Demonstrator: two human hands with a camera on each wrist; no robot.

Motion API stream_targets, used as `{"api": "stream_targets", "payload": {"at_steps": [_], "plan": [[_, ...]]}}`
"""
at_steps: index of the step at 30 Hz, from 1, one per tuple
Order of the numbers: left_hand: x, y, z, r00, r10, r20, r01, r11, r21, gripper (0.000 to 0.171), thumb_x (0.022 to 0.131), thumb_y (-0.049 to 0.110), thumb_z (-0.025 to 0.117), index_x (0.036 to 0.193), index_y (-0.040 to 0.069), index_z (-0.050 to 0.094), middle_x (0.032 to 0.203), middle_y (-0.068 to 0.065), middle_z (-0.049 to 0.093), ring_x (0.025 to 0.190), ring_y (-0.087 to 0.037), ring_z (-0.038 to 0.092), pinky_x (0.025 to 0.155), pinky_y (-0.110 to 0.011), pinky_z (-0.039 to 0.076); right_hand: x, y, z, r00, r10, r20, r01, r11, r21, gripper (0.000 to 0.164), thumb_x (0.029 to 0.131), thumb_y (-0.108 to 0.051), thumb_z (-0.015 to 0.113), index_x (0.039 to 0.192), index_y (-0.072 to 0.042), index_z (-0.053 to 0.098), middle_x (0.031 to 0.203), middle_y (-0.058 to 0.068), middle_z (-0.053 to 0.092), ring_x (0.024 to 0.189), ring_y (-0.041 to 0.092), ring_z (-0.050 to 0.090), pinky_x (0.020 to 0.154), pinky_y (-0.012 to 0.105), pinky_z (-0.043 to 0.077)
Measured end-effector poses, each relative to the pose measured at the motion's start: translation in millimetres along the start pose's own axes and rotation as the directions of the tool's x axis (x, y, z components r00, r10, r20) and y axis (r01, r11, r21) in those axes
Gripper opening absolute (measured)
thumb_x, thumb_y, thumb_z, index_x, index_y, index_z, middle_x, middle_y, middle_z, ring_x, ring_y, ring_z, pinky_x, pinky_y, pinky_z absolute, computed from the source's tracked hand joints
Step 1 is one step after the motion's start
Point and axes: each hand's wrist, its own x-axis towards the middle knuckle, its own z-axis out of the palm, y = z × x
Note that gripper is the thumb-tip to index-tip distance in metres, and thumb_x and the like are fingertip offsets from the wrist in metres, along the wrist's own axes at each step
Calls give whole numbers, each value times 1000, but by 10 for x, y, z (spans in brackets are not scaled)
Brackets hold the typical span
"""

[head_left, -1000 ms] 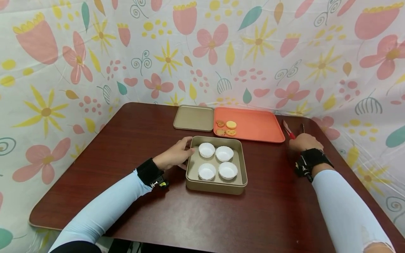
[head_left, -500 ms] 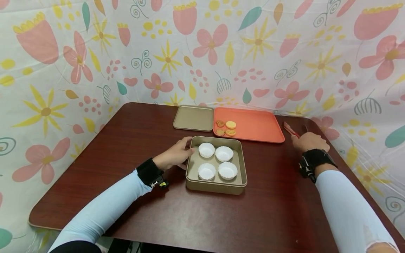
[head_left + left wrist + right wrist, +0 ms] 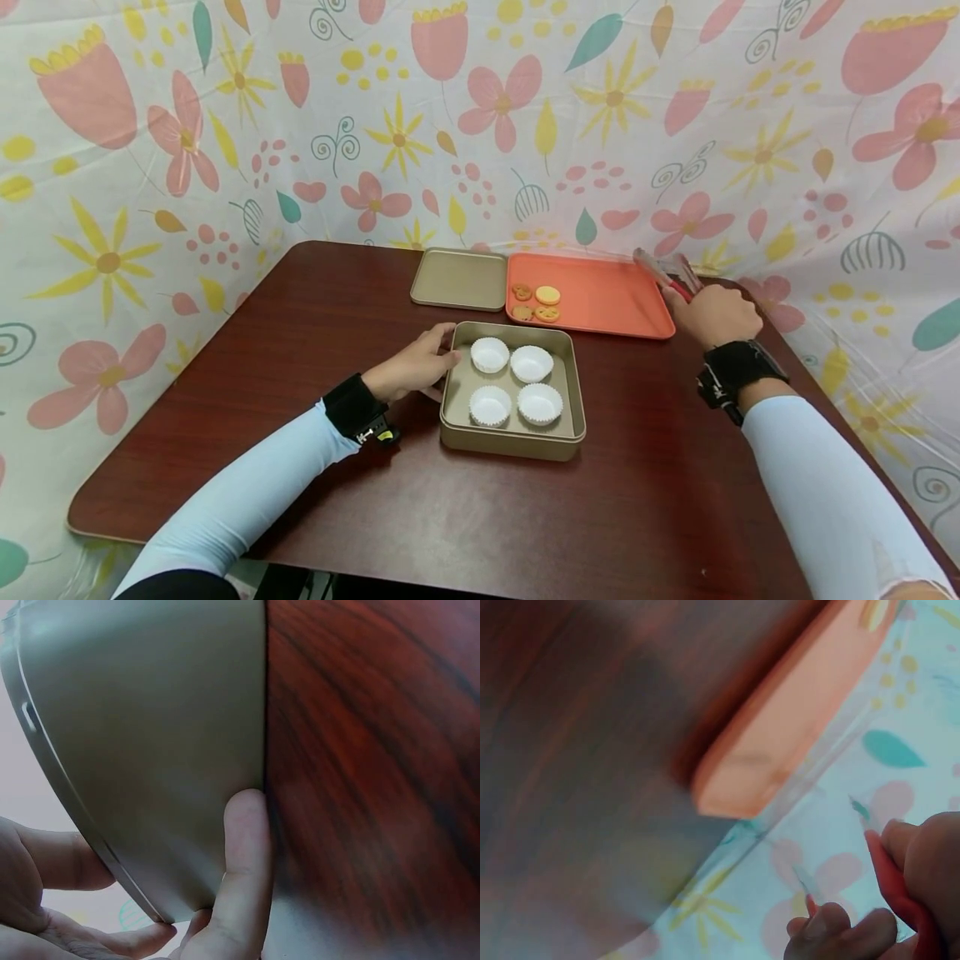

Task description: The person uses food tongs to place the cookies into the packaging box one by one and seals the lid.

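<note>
A gold-coloured metal tin [image 3: 513, 447] stands on the table, with several white paper baking cups [image 3: 490, 407] inside. My left hand [image 3: 414, 365] holds its left wall, the thumb at the rim and the fingers along the outer side; in the left wrist view a finger [image 3: 247, 847] lies against the tin's wall [image 3: 150, 750]. Raised at the right, my right hand [image 3: 716, 317] grips tongs [image 3: 673, 286] with red handles and clear-looking tips. The tongs' arms stand apart, nothing between them, one tip over the orange tray's right end. Red handle [image 3: 889, 877] shows in the right wrist view.
The orange tray [image 3: 600, 292] lies at the back, with several small cookies [image 3: 547, 296] at its left end. Beside it on the left lies a flat gold lid [image 3: 460, 279]. A flowered cloth [image 3: 300, 125] hangs behind the brown table [image 3: 337, 517].
My right hand has lifted the tongs off the table's right side and swung them leftward to the orange tray's end. The left hand and the tin stay where they were.
</note>
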Motion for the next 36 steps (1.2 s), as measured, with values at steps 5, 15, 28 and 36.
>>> {"api": "stream_targets", "payload": {"at_steps": [5, 15, 28, 36], "plan": [[-8, 7, 5, 1000, 7, -1, -7, 1000, 6, 61, 111, 16, 45, 164, 14, 14, 161, -22, 15, 120, -42, 56, 69, -45, 64, -35, -175, -26, 999, -50, -2, 50, 998, 30, 96, 94, -82, 32, 83, 8, 63, 68, 23, 57, 65, 46, 61, 47, 47, 50], [-13, 19, 4, 1000, 12, 5, -12, 1000, 5, 61, 111, 15, 45, 163, 13, 14, 161, -22, 14, 120, -43, 56, 68, -45, 64, -81, -349, -23, 997, -71, -28, 73, 996, 51, 96, 89, -88, 32, 76, 2, 62, 62, 14, 52, 59, 38, 59, 45, 42, 48], [0, 3, 8, 1000, 3, 7, -3, 1000, 9, 62, 111, 15, 45, 164, 13, 13, 161, -22, 14, 121, -43, 56, 70, -45, 64, -160, -502, 9, 993, -117, -24, 117, 993, 30, 100, 85, -92, 31, 80, 3, 61, 65, 16, 53, 60, 38, 58, 45, 43, 47], [-1, 5, 0, 1000, -2, 0, 2, 1000, 13, 62, 111, 16, 46, 164, 14, 13, 161, -21, 15, 120, -42, 57, 70, -45, 64, -191, -634, 71, 986, -160, -49, 160, 987, -3, 92, 89, -86, 38, 74, 2, 62, 63, 16, 52, 61, 41, 59, 45, 45, 49]]}}
